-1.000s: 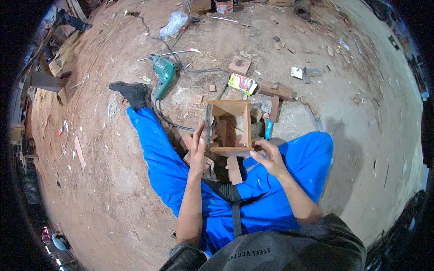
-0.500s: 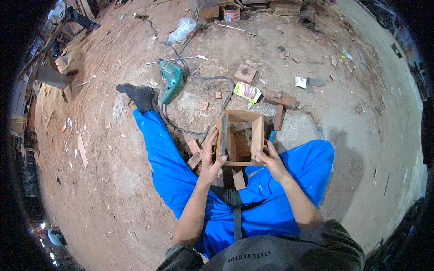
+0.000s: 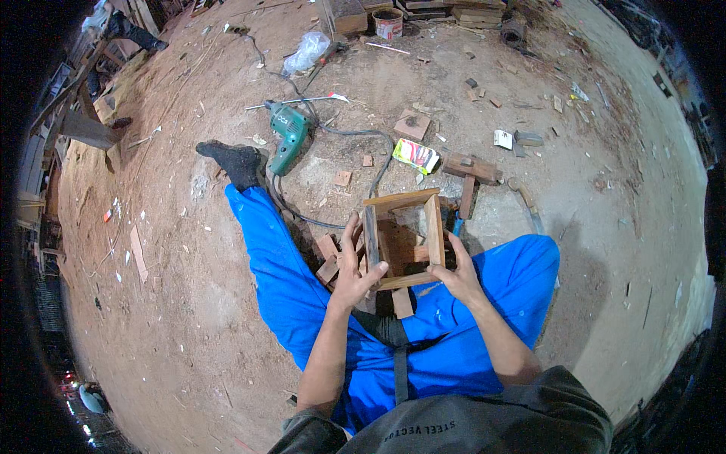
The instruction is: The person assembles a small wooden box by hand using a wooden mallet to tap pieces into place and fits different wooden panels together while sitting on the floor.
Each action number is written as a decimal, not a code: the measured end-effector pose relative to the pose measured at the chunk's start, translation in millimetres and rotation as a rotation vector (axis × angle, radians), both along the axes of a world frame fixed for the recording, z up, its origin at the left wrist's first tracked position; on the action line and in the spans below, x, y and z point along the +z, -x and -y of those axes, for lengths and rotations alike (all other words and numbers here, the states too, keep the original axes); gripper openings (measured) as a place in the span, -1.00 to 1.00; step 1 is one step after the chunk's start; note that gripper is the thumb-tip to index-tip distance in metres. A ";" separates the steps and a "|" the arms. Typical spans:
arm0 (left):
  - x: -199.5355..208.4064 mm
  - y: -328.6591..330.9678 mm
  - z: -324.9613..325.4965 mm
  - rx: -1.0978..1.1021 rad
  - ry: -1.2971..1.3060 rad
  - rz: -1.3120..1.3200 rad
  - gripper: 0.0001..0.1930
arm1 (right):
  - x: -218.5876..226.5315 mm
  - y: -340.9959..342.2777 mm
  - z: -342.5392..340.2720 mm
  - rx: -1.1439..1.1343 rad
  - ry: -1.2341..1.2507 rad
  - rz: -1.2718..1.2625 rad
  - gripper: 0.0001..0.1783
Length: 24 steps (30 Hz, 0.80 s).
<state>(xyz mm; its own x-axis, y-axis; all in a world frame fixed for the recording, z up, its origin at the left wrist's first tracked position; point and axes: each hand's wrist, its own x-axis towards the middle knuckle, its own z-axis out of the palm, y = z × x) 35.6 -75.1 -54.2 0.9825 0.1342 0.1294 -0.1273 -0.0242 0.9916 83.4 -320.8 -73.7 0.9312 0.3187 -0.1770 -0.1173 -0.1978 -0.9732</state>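
Observation:
Between my two hands is an open rectangular wooden frame [image 3: 434, 231], raised over my lap and slightly tilted. My left hand [image 3: 354, 271] grips its left side, with the thumb on the near left corner and the fingers along the outer face. At the near right corner, my right hand [image 3: 457, 271] is closed on the right side, thumb on the edge. Through the opening, wood pieces below are visible. Small wood offcuts [image 3: 328, 270] lie on the ground beside my left hand. A wooden mallet [image 3: 470, 170] lies beyond the frame to the right.
A green power drill [image 3: 290, 138] with a dark cord [image 3: 355, 131] lies ahead left. A yellow-and-white small box [image 3: 415, 155], a wooden-handled tool [image 3: 527, 203] and a square wood block [image 3: 412, 125] are on the dirt floor. Far off stand a bucket [image 3: 388, 27] and stacked wood [image 3: 476, 13].
The wooden frame has turned slightly counterclockwise and tipped, with its near edge a little lower. Both hands keep their hold on its sides.

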 end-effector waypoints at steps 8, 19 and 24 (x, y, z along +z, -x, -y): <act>12.8 3.1 2.6 0.104 -0.179 -0.114 0.07 | -14.3 -1.7 5.3 0.061 0.083 0.241 -0.13; 15.5 0.7 -7.4 0.060 -0.338 -0.121 0.13 | -1.0 -6.2 7.0 0.081 0.094 0.233 -0.15; 9.7 1.5 -9.2 0.053 -0.268 -0.129 0.14 | 6.4 -9.2 4.1 0.137 -0.003 0.201 -0.23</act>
